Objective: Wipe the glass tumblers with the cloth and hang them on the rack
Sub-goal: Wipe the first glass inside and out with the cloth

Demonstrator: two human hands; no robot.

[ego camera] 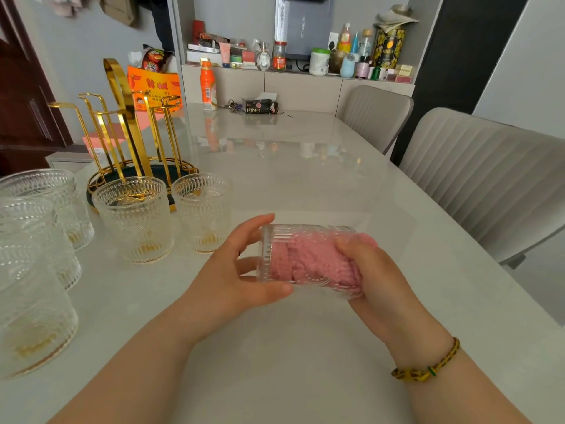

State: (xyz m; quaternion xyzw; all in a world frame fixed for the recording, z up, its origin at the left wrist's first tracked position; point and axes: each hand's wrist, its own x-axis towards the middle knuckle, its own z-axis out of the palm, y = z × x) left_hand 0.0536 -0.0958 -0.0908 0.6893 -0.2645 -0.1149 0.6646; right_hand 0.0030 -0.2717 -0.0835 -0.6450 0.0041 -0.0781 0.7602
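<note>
Forearms reach in from the near edge of the pale table [305, 362], a braided yellow wristband [428, 367] on the right one. Above the table's middle, the left hand [241, 280] pinches the base of a ribbed tumbler [305, 258] lying on its side, thumb below and fingers curled above. The right hand [373, 270] presses a pink cloth [308, 258] into its mouth, fingers closed around the cloth.

Left of the hands, five more tumblers [134, 218] stand upright, crowding the table's left edge. Just behind them sits the empty gold rack [131, 133], its prongs bare. The tabletop to the right and beyond lies open, bordered by two grey chairs [477, 179].

At the far end stand an orange bottle [208, 85] and a dark packet [261, 107] reading "PINO", with keys beside it. A cluttered shelf [305, 53] lines the wall.
</note>
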